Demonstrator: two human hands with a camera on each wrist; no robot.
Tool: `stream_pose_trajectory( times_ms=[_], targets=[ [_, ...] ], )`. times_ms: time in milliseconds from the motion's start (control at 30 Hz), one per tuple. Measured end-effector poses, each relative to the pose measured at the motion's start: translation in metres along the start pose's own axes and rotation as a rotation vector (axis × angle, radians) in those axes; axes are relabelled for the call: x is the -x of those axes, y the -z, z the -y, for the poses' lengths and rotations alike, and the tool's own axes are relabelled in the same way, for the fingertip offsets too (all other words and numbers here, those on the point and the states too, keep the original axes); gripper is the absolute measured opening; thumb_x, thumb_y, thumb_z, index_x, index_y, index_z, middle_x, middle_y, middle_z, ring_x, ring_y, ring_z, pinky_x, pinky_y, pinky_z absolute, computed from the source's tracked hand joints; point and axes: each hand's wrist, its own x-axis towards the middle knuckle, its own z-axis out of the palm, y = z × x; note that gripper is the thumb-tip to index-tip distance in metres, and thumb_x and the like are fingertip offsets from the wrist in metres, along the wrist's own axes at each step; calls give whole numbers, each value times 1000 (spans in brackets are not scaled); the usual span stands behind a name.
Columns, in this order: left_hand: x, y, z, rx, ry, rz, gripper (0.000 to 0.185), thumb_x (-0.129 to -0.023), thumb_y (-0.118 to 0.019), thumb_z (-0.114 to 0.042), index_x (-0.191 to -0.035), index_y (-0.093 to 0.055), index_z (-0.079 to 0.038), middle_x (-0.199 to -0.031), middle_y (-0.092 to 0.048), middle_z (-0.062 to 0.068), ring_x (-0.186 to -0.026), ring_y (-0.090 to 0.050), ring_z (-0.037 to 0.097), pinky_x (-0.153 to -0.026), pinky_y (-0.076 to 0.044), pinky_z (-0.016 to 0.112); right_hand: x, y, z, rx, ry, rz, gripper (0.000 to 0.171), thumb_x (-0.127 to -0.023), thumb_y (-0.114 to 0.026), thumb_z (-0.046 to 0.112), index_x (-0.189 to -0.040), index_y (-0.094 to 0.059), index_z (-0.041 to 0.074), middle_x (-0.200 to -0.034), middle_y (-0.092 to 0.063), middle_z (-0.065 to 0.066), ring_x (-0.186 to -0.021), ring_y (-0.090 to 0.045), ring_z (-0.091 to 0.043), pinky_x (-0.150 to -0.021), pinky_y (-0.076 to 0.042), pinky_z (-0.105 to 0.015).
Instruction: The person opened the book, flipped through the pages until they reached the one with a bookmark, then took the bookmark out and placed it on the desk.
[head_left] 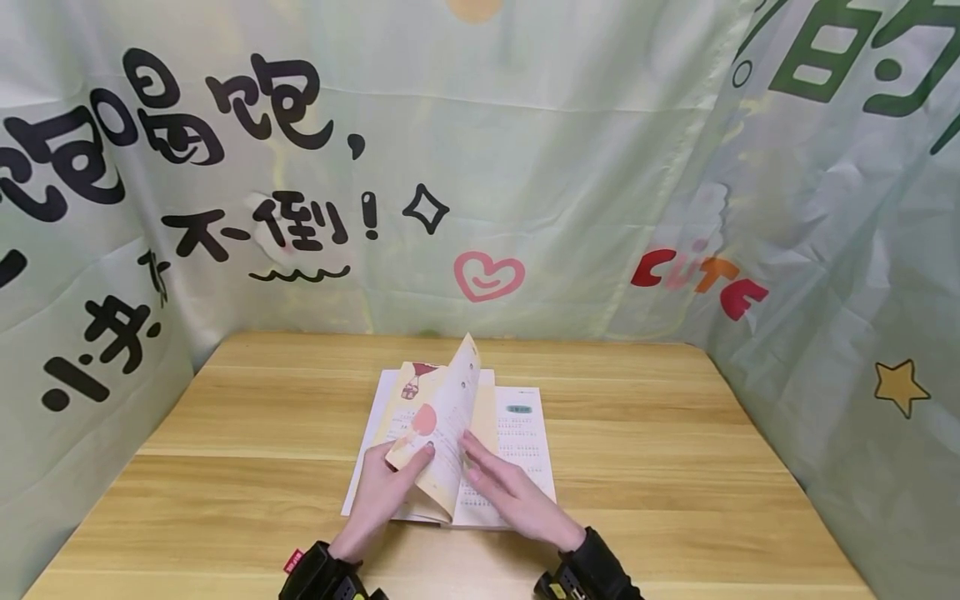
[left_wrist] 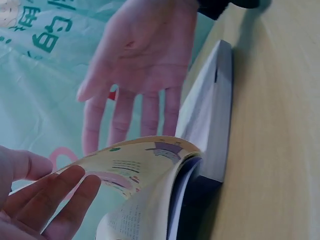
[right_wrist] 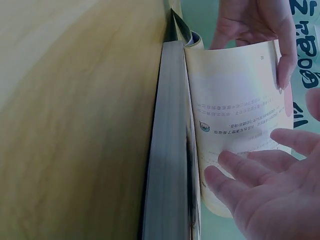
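An open picture book (head_left: pixel 517 433) lies flat in the middle of the wooden table (head_left: pixel 247 467). My left hand (head_left: pixel 408 462) pinches the lower edge of a lifted, curling page (head_left: pixel 446 408) that stands up over the book's spine. In the left wrist view its fingers (left_wrist: pixel 60 197) lie against that page (left_wrist: pixel 145 160). My right hand (head_left: pixel 491 475) lies open with straight fingers on the printed right-hand page. In the right wrist view the right hand (right_wrist: pixel 250 175) hovers by the bent page (right_wrist: pixel 235 110), whose far edge the left hand (right_wrist: pixel 280 55) holds.
Printed green cloth (head_left: pixel 525 167) walls the table on the left, back and right sides. Bare wood stretches to both sides of the book and behind it. Black wrist straps (head_left: pixel 592 575) sit at the near edge.
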Motion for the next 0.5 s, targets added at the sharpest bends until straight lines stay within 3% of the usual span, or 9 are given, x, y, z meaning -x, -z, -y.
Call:
stream_pose_trajectory(
  times_ms=[167,300,500],
  targets=[
    [-3,6,-3,72,63,-9,26,-91,-71,-10,-108,-71,10,-94,-77,19,-71,-73,12,-64,-59,23,1,-2,0,53,-3,18,55,-109,-39,35,-158,-32,13,-168,-20,-6,-156,-22,-26,-125,-24,-52],
    [-6,11,-3,127,107,14,29,-92,-69,-9,-114,-69,10,-95,-77,19,-70,-74,15,-63,-61,25,1,-3,0,87,3,30,54,-109,-39,36,-157,-34,12,-168,-20,-7,-156,-23,-27,-125,-23,-53],
    [-10,20,-4,183,141,84,43,-95,-65,-9,-133,-57,10,-112,-73,27,-80,-77,17,-71,-64,30,1,-5,-2,127,8,41,54,-109,-38,38,-157,-36,12,-168,-21,-7,-155,-25,-28,-125,-24,-54]
  ],
)
